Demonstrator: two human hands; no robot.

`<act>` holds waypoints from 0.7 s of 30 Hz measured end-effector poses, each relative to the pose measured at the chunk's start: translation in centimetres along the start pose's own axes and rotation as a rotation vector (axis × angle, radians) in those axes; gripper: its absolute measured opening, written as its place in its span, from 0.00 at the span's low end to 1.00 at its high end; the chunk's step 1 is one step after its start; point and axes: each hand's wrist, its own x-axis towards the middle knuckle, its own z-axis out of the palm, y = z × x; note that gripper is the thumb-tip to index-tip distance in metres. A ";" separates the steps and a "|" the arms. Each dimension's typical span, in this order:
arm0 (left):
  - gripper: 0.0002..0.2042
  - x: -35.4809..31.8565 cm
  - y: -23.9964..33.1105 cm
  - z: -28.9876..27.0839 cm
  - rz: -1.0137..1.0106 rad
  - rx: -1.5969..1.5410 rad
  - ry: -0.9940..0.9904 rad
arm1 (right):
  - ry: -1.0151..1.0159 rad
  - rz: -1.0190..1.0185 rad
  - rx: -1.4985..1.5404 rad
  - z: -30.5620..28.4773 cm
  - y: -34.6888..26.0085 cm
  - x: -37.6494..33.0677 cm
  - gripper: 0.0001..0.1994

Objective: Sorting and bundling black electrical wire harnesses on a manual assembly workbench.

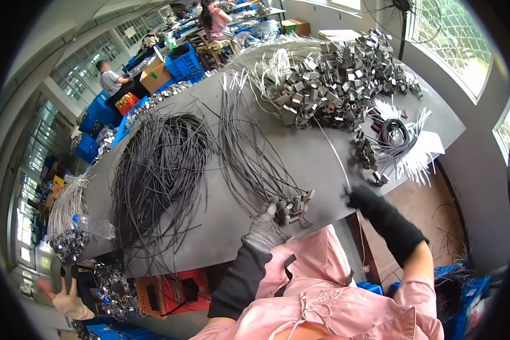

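My left hand (266,225), in a grey glove, lies at the near table edge with its fingers curled over the near end of a bundle of black cables (249,153). Small metal clips (300,208) cluster at that end, beside my fingertips. My right hand (359,198), in a dark glove, is right of it just over the table edge, closed on a white cable (335,149). One part of this cable runs up to the large heap of metal clips (340,79); another hangs below the hand. The fingers of my right hand are slightly blurred.
A thick pile of black cables (158,170) covers the table's left. At the right lies a coiled black cable (393,135) among white cable ends. A plastic bottle (96,226) lies at the left edge. Blue crates (182,62) and other people are farther back; a fan (403,5) stands behind.
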 end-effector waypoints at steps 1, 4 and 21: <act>0.10 -0.3 -0.1 0.1 0.011 0.023 0.001 | 0.081 0.538 0.383 -0.1 1.1 4.0 0.12; 0.11 -1.0 -0.4 0.4 0.008 0.053 0.018 | 0.437 0.731 0.439 -0.7 5.7 11.4 0.14; 0.12 7.8 -3.4 1.5 -0.016 0.315 0.351 | 0.132 0.704 -0.065 11.3 -14.9 -32.0 0.06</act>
